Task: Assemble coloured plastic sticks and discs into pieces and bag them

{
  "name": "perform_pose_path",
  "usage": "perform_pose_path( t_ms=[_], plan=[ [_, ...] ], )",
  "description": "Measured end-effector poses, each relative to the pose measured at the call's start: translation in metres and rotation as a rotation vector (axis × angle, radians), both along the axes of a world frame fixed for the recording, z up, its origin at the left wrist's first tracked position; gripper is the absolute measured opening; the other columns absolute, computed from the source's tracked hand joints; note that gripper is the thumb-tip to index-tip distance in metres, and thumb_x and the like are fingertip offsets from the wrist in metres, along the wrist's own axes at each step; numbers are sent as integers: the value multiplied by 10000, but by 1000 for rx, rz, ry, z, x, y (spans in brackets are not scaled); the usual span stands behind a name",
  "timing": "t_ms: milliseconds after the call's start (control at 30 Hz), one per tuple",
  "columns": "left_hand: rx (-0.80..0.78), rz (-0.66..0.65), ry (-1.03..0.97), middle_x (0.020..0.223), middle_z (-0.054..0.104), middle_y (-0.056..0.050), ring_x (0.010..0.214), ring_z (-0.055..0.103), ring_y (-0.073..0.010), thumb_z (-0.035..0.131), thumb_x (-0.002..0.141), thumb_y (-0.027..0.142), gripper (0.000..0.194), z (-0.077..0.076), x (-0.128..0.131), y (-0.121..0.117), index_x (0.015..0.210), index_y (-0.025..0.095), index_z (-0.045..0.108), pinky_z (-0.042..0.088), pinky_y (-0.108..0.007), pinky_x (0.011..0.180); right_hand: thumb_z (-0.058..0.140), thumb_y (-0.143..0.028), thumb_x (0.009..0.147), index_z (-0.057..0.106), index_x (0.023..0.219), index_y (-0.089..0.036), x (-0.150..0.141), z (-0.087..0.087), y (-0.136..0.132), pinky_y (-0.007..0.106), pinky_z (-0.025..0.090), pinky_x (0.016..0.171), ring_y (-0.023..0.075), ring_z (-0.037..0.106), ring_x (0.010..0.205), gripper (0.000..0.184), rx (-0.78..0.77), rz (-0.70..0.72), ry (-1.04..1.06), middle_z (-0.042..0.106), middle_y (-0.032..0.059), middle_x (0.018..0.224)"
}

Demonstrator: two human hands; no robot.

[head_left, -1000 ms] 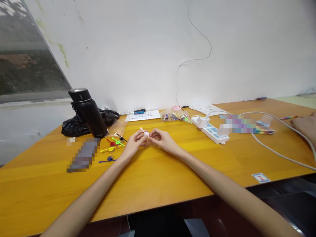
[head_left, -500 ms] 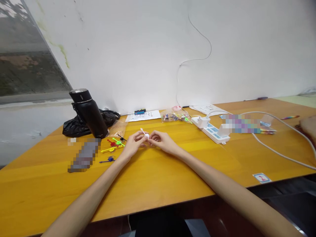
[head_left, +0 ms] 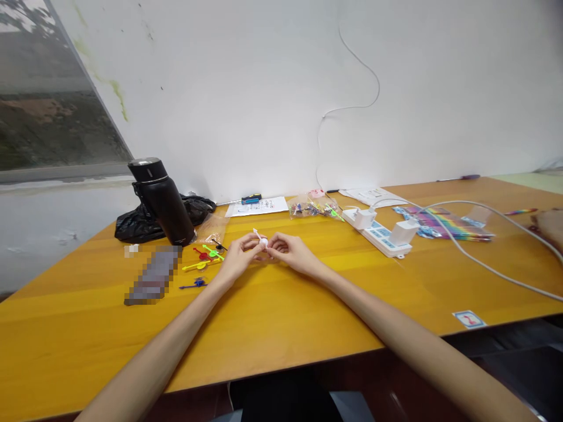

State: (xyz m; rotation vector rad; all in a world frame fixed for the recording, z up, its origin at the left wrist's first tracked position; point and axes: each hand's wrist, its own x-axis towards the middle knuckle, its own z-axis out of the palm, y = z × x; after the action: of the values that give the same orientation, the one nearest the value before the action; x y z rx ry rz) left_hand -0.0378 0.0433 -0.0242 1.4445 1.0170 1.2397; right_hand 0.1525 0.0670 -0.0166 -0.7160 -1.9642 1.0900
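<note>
Both my hands meet over the middle of the orange wooden table [head_left: 281, 316]. My left hand [head_left: 240, 258] pinches a small white plastic piece [head_left: 261, 239] with a thin stem that sticks up and to the left. My right hand [head_left: 291, 252] has its fingers closed on the same white piece from the right. Just left of my left hand lie several small coloured plastic pieces: red [head_left: 200, 254], green [head_left: 213, 252], yellow [head_left: 196, 266] and blue [head_left: 196, 284].
A black flask [head_left: 162, 200] stands at the back left in front of a black bag [head_left: 141, 223]. A clear bag of coloured pieces [head_left: 314, 207], papers, a white power strip [head_left: 378, 233] with cables and rainbow packets [head_left: 444, 224] lie behind. Another person's hand [head_left: 549, 225] rests at the right edge.
My hands have stayed together on the white piece. The view has shifted slightly; the other person's hand at the right edge has drawn back.
</note>
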Motion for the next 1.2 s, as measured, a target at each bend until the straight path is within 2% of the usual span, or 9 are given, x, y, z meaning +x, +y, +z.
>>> perform_pose_path(
  t_ms=[233,467,600,767,900,1033,1200],
  plan=[
    [38,4,-18,1087,740,-117,954,716,-240,751,793,445,417,-3,0,1,1059,132,684,580,-390,907,652,-414,883,620,948,-171,-1,0,-1,316,543,784,185,698,815,254,0,7,-3,722,59,882],
    [10,85,-86,1256,688,-140,1089,673,-280,746,783,495,506,0,1,0,1161,175,642,611,-319,740,607,-408,920,636,949,-169,1,0,2,313,527,784,172,674,786,242,5,-60,-48,716,60,891],
    [0,147,-127,1320,659,-140,1105,665,-269,727,799,507,486,6,-1,-2,1161,196,632,608,-301,722,565,-424,952,636,933,-165,2,1,2,303,523,771,164,669,754,269,-20,-39,-66,719,59,859],
    [-32,156,-145,1346,645,-135,1128,660,-276,732,787,518,483,8,-2,-4,1144,204,643,598,-292,720,587,-468,934,637,948,-165,2,2,1,291,517,743,161,663,758,307,-62,13,-5,713,59,874],
    [-54,110,-221,1395,613,-117,1138,658,-256,727,801,492,463,8,-1,-4,1166,228,624,582,-279,743,639,-490,887,642,920,-160,3,4,6,281,505,735,147,638,741,332,-124,13,71,699,47,833],
    [-133,35,-224,1444,569,-125,1098,671,-245,625,871,513,455,5,0,-4,1225,231,585,573,-295,718,689,-528,818,624,853,-176,7,10,15,266,494,703,122,602,676,359,-227,-51,189,675,16,763],
    [-184,-63,24,1167,720,-156,917,698,-187,637,862,425,392,-5,-1,1,1142,151,617,529,-292,775,706,-555,791,617,876,-193,10,13,19,250,483,676,110,569,639,383,-204,-128,279,650,-7,721]
  ],
)
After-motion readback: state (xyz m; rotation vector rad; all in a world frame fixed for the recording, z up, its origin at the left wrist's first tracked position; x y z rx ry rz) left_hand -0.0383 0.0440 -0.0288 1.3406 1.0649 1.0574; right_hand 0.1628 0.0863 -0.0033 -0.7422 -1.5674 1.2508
